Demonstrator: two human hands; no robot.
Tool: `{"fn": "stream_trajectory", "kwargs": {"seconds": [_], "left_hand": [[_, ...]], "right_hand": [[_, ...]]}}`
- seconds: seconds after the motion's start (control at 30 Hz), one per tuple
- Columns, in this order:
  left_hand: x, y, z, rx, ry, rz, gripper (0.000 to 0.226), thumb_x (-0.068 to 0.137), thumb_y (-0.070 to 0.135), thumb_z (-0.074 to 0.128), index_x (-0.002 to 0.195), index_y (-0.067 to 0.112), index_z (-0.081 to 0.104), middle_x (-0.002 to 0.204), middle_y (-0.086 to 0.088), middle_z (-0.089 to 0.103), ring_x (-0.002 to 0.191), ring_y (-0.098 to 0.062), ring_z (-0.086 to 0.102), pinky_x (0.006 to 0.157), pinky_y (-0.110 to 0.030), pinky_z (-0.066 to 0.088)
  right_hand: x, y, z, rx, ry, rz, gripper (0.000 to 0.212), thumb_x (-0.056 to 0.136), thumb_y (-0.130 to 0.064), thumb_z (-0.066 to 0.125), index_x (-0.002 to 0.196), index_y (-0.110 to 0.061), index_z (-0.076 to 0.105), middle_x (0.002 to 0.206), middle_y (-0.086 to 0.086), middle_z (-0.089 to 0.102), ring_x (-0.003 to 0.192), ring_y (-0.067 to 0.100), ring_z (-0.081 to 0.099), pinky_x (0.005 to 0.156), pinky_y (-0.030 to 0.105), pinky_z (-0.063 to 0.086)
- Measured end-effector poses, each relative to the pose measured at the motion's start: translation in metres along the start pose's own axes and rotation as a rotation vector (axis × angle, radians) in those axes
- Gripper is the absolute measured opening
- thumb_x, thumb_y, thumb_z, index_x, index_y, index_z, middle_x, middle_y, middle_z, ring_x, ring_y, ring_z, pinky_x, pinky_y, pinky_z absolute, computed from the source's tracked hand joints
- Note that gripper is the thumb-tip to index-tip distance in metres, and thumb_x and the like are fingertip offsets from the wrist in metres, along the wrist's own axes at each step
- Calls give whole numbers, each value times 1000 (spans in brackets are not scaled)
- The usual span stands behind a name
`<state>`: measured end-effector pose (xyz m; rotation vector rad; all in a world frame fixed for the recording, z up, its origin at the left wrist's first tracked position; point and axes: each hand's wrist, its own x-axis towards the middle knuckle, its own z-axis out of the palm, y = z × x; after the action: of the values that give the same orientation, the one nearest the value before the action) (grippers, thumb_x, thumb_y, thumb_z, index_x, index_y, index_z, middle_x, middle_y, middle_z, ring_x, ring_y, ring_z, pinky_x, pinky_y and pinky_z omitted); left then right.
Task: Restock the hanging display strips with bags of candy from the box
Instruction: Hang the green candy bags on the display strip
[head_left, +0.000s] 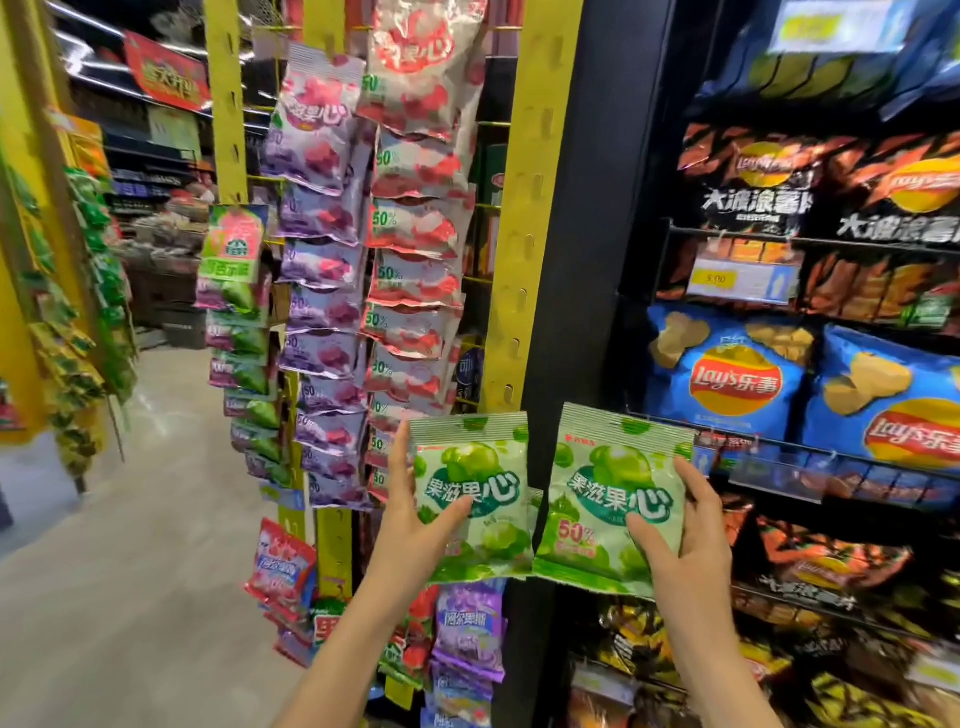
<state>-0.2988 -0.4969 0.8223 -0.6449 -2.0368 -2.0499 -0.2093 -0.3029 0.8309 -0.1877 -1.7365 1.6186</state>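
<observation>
Candy bags: 2 green ones held up at 6 o'clock, left hand (415, 512) gripping 1 (470, 493), right hand (680, 525) gripping the other (610, 499). Hanging strips (322, 291) at 11 o'clock look nearly full; both await hanging. Box unseen.

Blue chip bag (727, 382) reads "Lay's"; shelf tag (716, 279) perhaps "5.90".

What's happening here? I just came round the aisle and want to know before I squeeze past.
A person is restocking hanging candy strips. The left hand holds one green candy bag and the right hand holds another green candy bag, both raised in front of the yellow slotted upright. Neither is hung yet. Beside them, strips of purple bags and red bags hang full. Chip bags fill the shelves on the right.
</observation>
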Motion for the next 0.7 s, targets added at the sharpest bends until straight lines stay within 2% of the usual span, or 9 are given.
{"fn": "stream_trajectory", "kwargs": {"seconds": [0.07, 0.17, 0.3, 0.4, 0.53, 0.57, 0.7], "left_hand": [[14, -14, 3, 16, -53, -8, 83, 88, 15, 62, 129, 60, 6, 138, 34, 10, 130, 6, 8, 108, -25, 22], [36, -30, 10, 56, -117, -33, 76, 88, 13, 62, 131, 55, 15, 126, 44, 19, 126, 11, 15, 103, -21, 20], [63, -51, 18, 100, -181, -36, 70, 88, 14, 62, 129, 54, 22, 134, 33, 28, 128, 8, 22, 101, -20, 21], [80, -63, 24, 97, -182, -46, 68, 88, 13, 62, 124, 57, 24, 131, 38, 27, 127, 9, 23, 101, -19, 22], [91, -82, 28, 92, -201, -51, 66, 88, 22, 64, 124, 58, 24, 126, 46, 22, 114, 32, 22, 99, -14, 24], [93, -86, 29, 93, -207, -57, 66, 88, 22, 64, 124, 59, 23, 126, 47, 22, 114, 33, 22, 100, -14, 23], [97, -97, 33, 95, -205, -104, 64, 88, 20, 62, 121, 57, 22, 123, 45, 19, 126, 10, 22, 104, -17, 21]], "right_hand": [[10, 6, 5, -11, 6, 0, 60, 86, 5, 58, 126, -36, 41, 111, -27, 50, 91, -18, 57, 75, 15, 49], [27, 17, 11, -23, 25, 3, 61, 86, 5, 58, 125, -37, 41, 113, -23, 53, 95, -10, 59, 77, 19, 49], [50, 28, 17, -31, 41, -7, 61, 85, 6, 59, 124, -38, 42, 110, -27, 54, 93, -14, 59, 78, 20, 48], [62, 36, 20, -49, 39, -11, 61, 85, 6, 58, 126, -36, 42, 98, -41, 55, 90, -18, 57, 75, 19, 48], [74, 47, 25, -51, 50, -7, 65, 84, 7, 59, 113, -49, 46, 97, -39, 59, 94, -13, 60, 80, 24, 55], [75, 49, 26, -51, 51, -4, 65, 83, 7, 59, 112, -50, 46, 95, -40, 60, 94, -12, 60, 80, 25, 57], [77, 56, 28, -55, 70, -3, 67, 83, 8, 59, 112, -51, 47, 101, -32, 63, 98, -4, 62, 86, 32, 55]]}}
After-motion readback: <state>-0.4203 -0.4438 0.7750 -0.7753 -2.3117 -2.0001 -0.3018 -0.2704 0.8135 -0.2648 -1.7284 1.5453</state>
